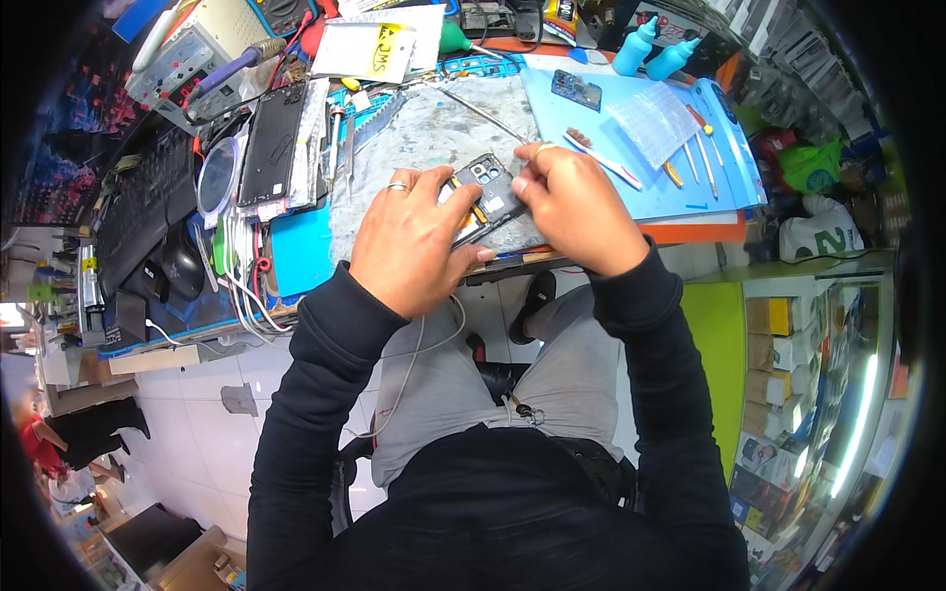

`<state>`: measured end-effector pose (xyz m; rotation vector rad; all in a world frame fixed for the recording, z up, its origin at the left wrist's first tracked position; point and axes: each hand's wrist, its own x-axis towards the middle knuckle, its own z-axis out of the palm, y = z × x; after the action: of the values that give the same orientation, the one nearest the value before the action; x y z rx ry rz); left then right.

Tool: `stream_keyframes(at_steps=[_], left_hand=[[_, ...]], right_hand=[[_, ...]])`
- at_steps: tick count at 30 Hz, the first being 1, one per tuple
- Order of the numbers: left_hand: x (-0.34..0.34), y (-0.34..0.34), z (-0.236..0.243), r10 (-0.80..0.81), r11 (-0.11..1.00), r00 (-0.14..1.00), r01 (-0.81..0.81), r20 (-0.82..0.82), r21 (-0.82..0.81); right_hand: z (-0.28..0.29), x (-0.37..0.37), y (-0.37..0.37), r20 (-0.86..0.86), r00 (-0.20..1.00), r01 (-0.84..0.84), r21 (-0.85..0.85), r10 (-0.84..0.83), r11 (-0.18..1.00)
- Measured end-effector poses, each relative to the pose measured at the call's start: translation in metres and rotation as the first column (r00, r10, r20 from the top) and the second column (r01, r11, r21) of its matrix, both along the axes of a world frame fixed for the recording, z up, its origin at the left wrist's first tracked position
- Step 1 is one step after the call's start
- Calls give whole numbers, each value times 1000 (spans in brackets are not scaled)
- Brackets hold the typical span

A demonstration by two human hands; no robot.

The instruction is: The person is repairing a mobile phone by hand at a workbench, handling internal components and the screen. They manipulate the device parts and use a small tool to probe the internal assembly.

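Black plastic and bare circuitry show on the opened phone (486, 200), which lies back-up near the front edge of the grey work mat (434, 133), clamped between both hands. The left hand (419, 241) closes around its lower half, thumb along the side and a ring on one finger; the right hand (572, 207) pinches at the upper right corner beside the camera cluster, fingertips pressed together on the frame. Whether a small tool sits between those fingers I cannot tell.

Doing this well seems to call for a steady left grip that keeps the phone flat on the mat, while the right works with small, light pulls at the corner rather than levering hard.

Room is tight. The surface edge runs just under the wrists, so anything loosened could slip off toward the lap. To the left stands another dark phone (271, 143) and a tangle of white cables (241, 266); to the right a blue mat (641, 167) carries thin tools (702, 148) and a clear plastic sheet (652, 120), with blue bottles (652, 49) behind.
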<state>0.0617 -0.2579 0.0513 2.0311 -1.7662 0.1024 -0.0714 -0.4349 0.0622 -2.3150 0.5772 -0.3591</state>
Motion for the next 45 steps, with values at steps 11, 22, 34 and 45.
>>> stream_keyframes(at_steps=[11, 22, 34, 45], left_hand=[[6, 1, -12, -47, 996, 989, 34, -143, -87], [-64, 62, 35, 128, 961, 882, -224, -454, -163], [-108, 120, -3, 145, 988, -376, 10, -915, 152], [-142, 145, 6, 98, 993, -147, -48, -984, 106]], right_hand=[[7, -2, 26, -41, 990, 134, 8, -134, 991], [23, -58, 61, 179, 984, -115, 653, -5, 748], [-20, -117, 111, 70, 997, -72, 934, 19, 350], [-16, -152, 141, 134, 991, -117, 861, 1, 495]])
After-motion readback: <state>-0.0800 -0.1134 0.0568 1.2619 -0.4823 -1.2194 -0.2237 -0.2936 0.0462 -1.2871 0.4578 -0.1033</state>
